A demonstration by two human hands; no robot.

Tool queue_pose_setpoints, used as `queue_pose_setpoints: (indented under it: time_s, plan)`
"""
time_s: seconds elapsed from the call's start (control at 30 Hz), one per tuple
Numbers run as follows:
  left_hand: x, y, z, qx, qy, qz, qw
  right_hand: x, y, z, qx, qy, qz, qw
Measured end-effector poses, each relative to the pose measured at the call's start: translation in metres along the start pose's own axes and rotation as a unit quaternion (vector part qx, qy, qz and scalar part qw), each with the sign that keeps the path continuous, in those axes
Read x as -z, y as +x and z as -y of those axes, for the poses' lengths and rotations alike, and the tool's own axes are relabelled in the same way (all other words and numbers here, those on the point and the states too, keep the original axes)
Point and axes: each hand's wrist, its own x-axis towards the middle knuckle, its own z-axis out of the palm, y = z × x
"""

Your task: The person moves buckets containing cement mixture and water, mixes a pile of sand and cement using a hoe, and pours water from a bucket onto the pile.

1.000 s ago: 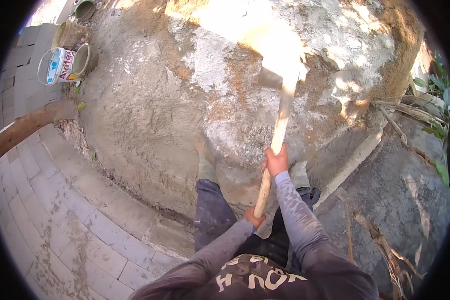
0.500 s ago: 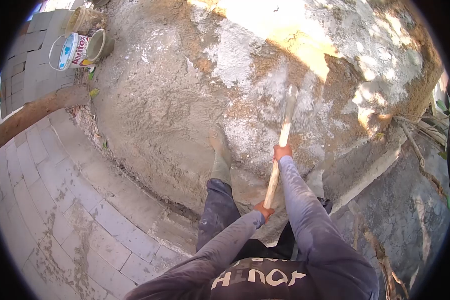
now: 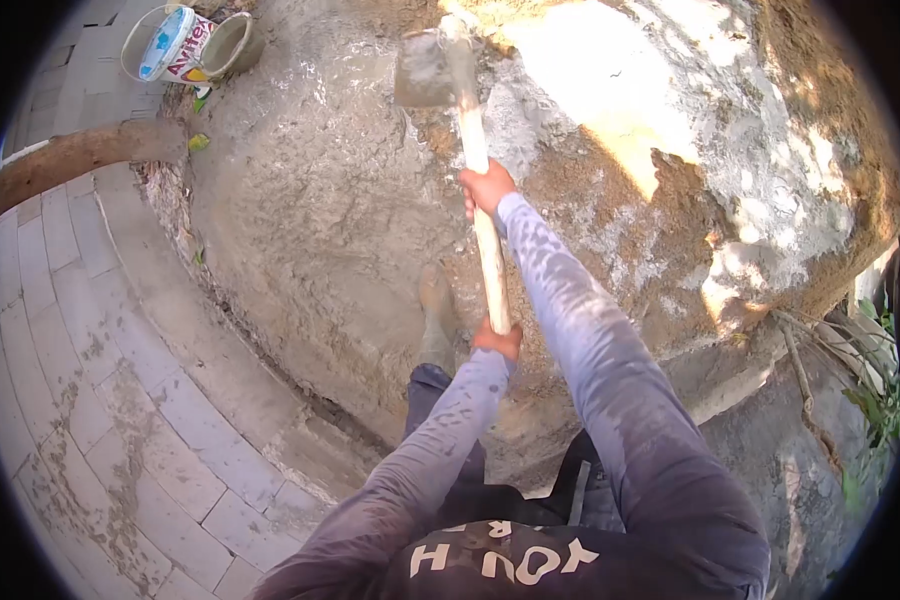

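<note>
Both hands grip a hoe [image 3: 491, 255] with a pale wooden handle; its flat grey blade [image 3: 423, 75] is raised over the mix, slightly blurred. My right hand [image 3: 488, 187] is wrapped round the middle of the handle. Lower down, my left hand [image 3: 498, 340] is closed round the butt end. Wet grey mortar [image 3: 310, 200] spreads to the left, and dry whitish powder with brown sand [image 3: 620, 190] lies to the right. My mud-coated left boot [image 3: 437, 305] stands in the wet mix.
A white Avitex bucket [image 3: 178, 45] lies tipped at the upper left beside a grey mortar-caked bucket [image 3: 232, 45]. A tree trunk [image 3: 80, 160] reaches in from the left. Paving blocks [image 3: 150, 410] border the mix, and branches [image 3: 810, 390] lie at the right.
Both hands have moved up and to the left with the hoe. Its blade, hidden in a blur of powder before, now shows above the wet mix.
</note>
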Motion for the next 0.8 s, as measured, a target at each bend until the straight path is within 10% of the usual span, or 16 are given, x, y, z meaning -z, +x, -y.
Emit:
queue_pose_setpoints:
  time_s: [0.2,0.23,0.3,0.33,0.47,0.6,0.8]
  plan:
    - [-0.08,0.046,-0.103,0.026,-0.199,0.112,0.973,0.068,0.112,-0.031,-0.109,-0.092,0.081,0.986]
    - [-0.124,0.047,-0.092,0.134,-0.44,0.16,0.873,0.094,0.109,-0.043,-0.121,-0.11,0.071,0.984]
    - [-0.17,0.008,-0.113,0.127,-0.454,0.176,0.864,0.15,0.091,-0.053,-0.151,-0.13,0.076,0.977]
    - [-0.175,-0.032,-0.146,0.014,-0.222,0.148,0.964,0.177,0.076,-0.045,-0.166,-0.127,0.089,0.974]
    - [-0.261,-0.128,-0.166,-0.059,-0.25,0.132,0.957,0.248,-0.028,0.001,-0.121,-0.212,0.019,0.97]
    - [-0.257,-0.242,-0.174,0.084,-0.331,0.216,0.914,0.278,-0.135,0.035,-0.149,-0.327,-0.038,0.932]
    - [-0.205,-0.217,-0.063,0.029,-0.26,0.398,0.88,0.274,-0.186,0.016,0.139,-0.167,-0.162,0.963]
